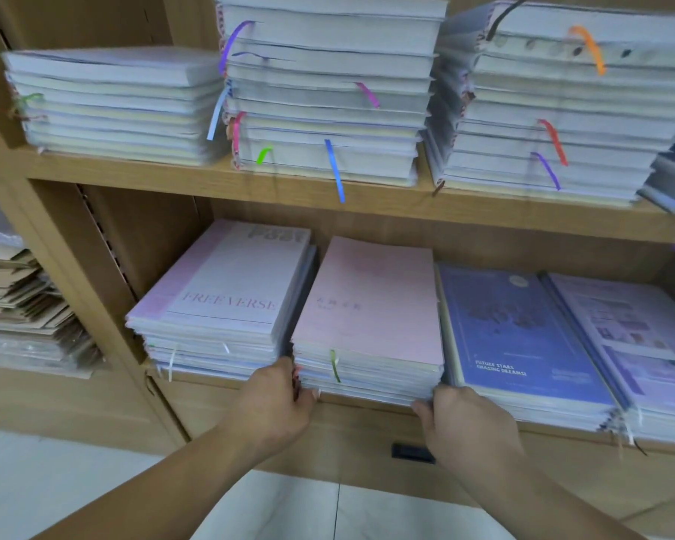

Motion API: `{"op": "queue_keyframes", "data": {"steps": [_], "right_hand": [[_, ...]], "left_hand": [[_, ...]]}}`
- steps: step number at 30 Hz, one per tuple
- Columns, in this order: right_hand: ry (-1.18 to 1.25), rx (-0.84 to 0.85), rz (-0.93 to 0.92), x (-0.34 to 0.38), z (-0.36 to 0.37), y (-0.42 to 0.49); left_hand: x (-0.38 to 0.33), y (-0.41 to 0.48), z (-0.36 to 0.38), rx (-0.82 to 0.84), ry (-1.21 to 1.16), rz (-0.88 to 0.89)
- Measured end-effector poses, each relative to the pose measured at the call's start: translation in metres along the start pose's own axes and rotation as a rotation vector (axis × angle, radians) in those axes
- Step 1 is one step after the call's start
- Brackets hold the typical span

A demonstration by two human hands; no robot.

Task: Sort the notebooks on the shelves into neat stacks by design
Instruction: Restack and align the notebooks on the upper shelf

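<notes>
Both gripping, left hand (277, 399) and right hand (468, 422) hold the pink stack (371, 305) between Freeverse stack (227, 290) and blue stack (515, 329).

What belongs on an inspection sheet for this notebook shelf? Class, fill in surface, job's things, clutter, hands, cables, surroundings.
Surface: light wooden shelf unit, two shelves, both loaded.
Job's things: pink-covered notebook stack between white FREEVERSE stack and blue-covered stack; ribbon-marked stacks above.
Clutter: untidy pile of brown paper items, left.
Hands: left hand and right hand grip the pink stack's front corners.
Cables: nothing seen.
Surroundings: pale tiled floor.
</notes>
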State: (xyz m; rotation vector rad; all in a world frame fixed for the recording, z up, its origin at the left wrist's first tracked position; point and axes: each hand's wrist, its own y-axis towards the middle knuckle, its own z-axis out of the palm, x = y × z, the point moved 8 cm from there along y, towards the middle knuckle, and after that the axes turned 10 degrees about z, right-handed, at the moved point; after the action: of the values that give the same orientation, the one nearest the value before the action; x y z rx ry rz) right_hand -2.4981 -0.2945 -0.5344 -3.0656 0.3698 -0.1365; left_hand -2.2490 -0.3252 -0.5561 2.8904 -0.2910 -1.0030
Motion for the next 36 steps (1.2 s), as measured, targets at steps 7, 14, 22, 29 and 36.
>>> {"op": "queue_keyframes", "data": {"steps": [7,14,22,29,36], "right_hand": [[0.208,0.042,0.113,-0.010,0.015,0.009],[0.391,-0.026,0.189,-0.023,0.026,0.011],[0.305,-0.045,0.165,-0.018,0.024,0.008],[0.226,0.033,0.169,-0.017,0.017,0.011],[0.458,0.235,0.167,-0.024,-0.013,0.010]], "left_hand": [[0.005,-0.003,0.007,-0.006,-0.029,0.019],[0.012,-0.004,0.012,-0.105,-0.036,0.030],[0.018,-0.001,0.014,-0.131,-0.062,0.015],[0.011,-0.001,0.011,-0.091,-0.040,-0.006],[-0.005,-0.006,-0.037,-0.220,-0.015,0.093]]}}
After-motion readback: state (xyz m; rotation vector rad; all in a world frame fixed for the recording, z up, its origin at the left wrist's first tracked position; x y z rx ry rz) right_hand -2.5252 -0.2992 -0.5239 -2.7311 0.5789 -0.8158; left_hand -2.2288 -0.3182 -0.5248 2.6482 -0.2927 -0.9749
